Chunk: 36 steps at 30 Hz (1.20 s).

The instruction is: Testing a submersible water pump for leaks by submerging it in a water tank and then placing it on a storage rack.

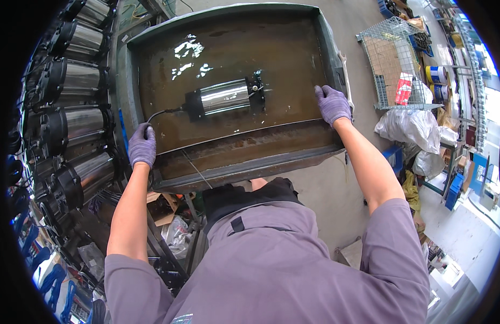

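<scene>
A silver cylindrical submersible pump (225, 98) with black ends lies on its side in the murky brown water of a metal tank (244, 164). From its left end a black cable (162, 112) runs to my left hand (142, 144), which is closed around it at the tank's left side. My right hand (333, 104) is over the right rim with curled fingers; what lies inside them is hidden. Both hands wear purple-grey gloves. A steel wrench (345, 75) rests along the right rim, just beyond my right hand.
Several silver and black pumps (80, 81) are stacked at the left. To the right stand a wire basket (393, 59) with cardboard and a red-white box (404, 89), and plastic bags (409, 128). A thin rod (197, 168) crosses the tank's near ledge.
</scene>
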Tool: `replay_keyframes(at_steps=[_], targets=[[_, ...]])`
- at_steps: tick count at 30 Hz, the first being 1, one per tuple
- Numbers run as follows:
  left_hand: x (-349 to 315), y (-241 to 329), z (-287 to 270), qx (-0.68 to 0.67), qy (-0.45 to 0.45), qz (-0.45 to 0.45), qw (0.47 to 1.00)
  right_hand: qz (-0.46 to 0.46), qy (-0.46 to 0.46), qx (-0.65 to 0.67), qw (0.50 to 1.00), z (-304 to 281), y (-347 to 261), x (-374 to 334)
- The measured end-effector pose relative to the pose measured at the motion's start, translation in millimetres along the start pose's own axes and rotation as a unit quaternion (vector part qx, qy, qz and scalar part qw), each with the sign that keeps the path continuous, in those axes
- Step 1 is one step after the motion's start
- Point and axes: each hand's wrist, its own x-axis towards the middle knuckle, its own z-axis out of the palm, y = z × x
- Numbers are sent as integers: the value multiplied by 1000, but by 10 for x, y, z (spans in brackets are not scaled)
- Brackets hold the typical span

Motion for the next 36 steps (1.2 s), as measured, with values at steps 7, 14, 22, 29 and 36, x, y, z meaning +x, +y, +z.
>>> replay_keyframes(at_steps=[7, 14, 22, 29, 36], targets=[[27, -47, 40, -17, 4, 9, 1000, 1, -8, 5, 1000, -22, 0, 6], [16, -59, 35, 1, -2, 0, 1000, 1, -9, 2, 1000, -27, -6, 2], [25, -80, 48, -5, 2, 6, 1000, 1, -11, 4, 1000, -37, -22, 2], [38, -77, 42, 3, -6, 6, 1000, 0, -11, 2, 1000, -19, 2, 21], [38, -57, 34, 10, -10, -2, 1000, -7, -6, 1, 1000, 11, 26, 36]])
